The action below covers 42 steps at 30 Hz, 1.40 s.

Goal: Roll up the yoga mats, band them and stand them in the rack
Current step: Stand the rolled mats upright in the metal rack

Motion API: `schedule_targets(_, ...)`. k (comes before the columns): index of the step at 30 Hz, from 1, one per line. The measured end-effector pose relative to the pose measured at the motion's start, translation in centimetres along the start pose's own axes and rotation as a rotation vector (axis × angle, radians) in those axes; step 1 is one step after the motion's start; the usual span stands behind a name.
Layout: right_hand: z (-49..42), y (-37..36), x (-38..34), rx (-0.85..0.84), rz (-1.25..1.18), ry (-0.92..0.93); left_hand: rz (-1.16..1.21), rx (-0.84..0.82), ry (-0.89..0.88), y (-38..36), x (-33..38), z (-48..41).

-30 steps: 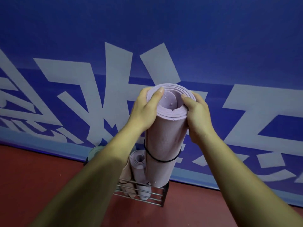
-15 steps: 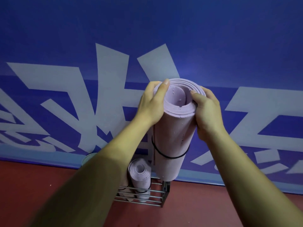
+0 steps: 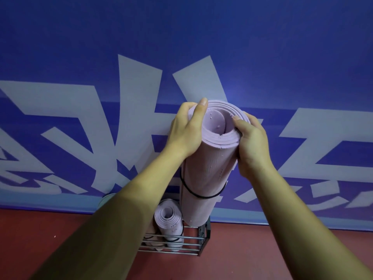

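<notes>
A tall rolled lilac foam yoga mat stands upright between the two hands. The left hand grips its top end from the left, and the right hand grips it from the right, both thumbs lying on the rim. Below the fingers a thin black elastic band rings the roll. Farther below them, the roll's lower end is level with the top of the grey metal wire rack, at its right end. A shorter rolled lilac mat stands in the rack, down and left of the left fingers, beside the left forearm. The rack stands on the red floor against the blue printed wall banner, which lies behind the fingers.
</notes>
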State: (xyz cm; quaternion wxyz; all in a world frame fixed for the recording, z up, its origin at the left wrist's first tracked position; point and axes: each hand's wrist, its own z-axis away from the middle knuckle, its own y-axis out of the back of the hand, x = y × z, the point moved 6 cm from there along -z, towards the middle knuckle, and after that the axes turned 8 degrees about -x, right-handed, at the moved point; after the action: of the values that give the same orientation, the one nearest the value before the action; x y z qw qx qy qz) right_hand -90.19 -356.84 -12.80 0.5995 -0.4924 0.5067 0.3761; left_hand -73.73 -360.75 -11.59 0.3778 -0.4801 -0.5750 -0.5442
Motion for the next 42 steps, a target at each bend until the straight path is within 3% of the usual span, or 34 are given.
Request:
schedule_targets(14,-0.6,1.0,1.2,-0.007,-0.091,-0.023,-0.075,0.005,0.036,-1.2,0.4,-0.2)
schedule_targets(27,-0.4,1.6,2.1,-0.007,-0.032,-0.009,-0.055,-0.022,-0.007,-1.6,-0.3,-0.5)
schedule_targets(34,-0.4,2.0,2.8,-0.018,0.048,0.003,-0.077,-0.053,-0.022,-1.9,-1.2,-0.5)
schedule_targets(38,0.7,2.1,5.2,-0.003,0.172,-0.025,-0.179,-0.167,0.003,-2.7,-3.6,0.2)
schedule_targets(42,1.6,1.8,6.8,0.017,0.251,0.002,-0.122,-0.095,-0.026,-2.2,-5.7,1.1)
